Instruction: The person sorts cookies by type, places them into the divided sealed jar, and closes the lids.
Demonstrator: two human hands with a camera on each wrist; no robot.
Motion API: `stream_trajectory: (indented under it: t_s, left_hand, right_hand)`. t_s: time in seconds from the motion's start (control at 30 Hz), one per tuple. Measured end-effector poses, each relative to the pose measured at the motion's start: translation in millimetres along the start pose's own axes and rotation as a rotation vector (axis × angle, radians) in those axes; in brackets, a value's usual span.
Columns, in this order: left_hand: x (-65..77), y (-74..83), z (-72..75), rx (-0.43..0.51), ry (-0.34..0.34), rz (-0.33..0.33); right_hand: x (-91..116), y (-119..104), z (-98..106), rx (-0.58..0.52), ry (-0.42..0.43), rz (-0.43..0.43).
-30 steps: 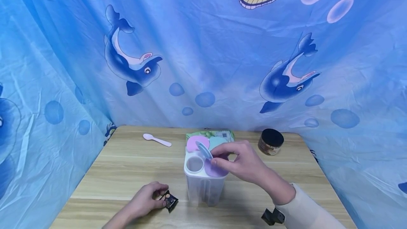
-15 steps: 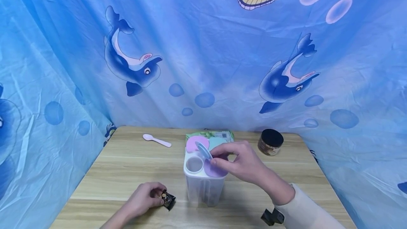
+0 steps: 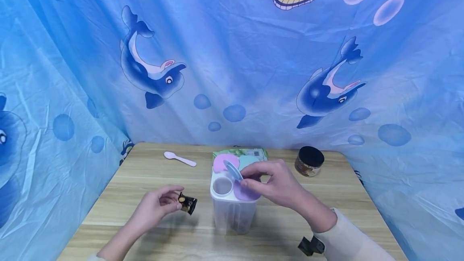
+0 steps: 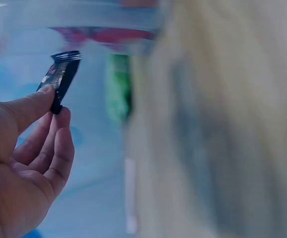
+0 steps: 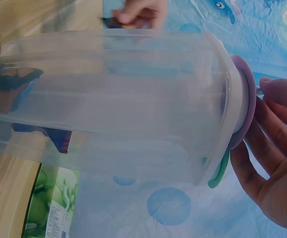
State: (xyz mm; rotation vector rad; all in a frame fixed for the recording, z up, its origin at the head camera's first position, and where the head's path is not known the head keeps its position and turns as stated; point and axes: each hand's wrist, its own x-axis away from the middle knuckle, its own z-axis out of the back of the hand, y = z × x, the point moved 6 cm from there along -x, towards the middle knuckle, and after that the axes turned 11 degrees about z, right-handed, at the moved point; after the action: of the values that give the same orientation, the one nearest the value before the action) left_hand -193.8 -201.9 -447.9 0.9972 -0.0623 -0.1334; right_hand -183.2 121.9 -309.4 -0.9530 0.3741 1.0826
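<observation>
A small black packet [image 3: 187,203] is pinched between the thumb and fingers of my left hand [image 3: 150,208], above the table and left of a clear storage container [image 3: 232,216]. In the left wrist view the packet [image 4: 60,79] shows crimped ends. My right hand [image 3: 277,182] holds a light blue lid [image 3: 233,170] tilted up over the container's top. Beside that lid is a round uncovered opening [image 3: 222,186]. Pink [image 3: 225,163], green and purple lids [image 3: 244,191] cover the other openings. The right wrist view shows dark wrapped pieces [image 5: 14,89] at the container's bottom.
A white spoon [image 3: 180,159] lies at the back left of the wooden table [image 3: 145,180]. Behind the container is a green package [image 3: 259,154]. A jar with a black lid [image 3: 309,161] stands at the back right. A blue dolphin-print curtain [image 3: 235,71] surrounds the table.
My left hand has lifted the black packet off the table and moved it up and away from me. My right hand and the light blue lid have stayed in place.
</observation>
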Motion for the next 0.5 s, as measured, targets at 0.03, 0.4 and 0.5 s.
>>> stream_trajectory:
  t_s: [0.03,0.4,0.5]
  left_hand:
    - [0.6,9.2,4.3,0.002,0.025,-0.019]
    - [14.3,109.7,30.3,0.064,0.160,-0.247]
    - [17.2,129.3,27.6,0.102,0.162,-0.329]
  right_hand:
    - [0,0,0,0.000,-0.001,0.006]
    - [0,0,0,0.007,0.002,-0.012]
    - [0,1,1,0.013,0.004,-0.011]
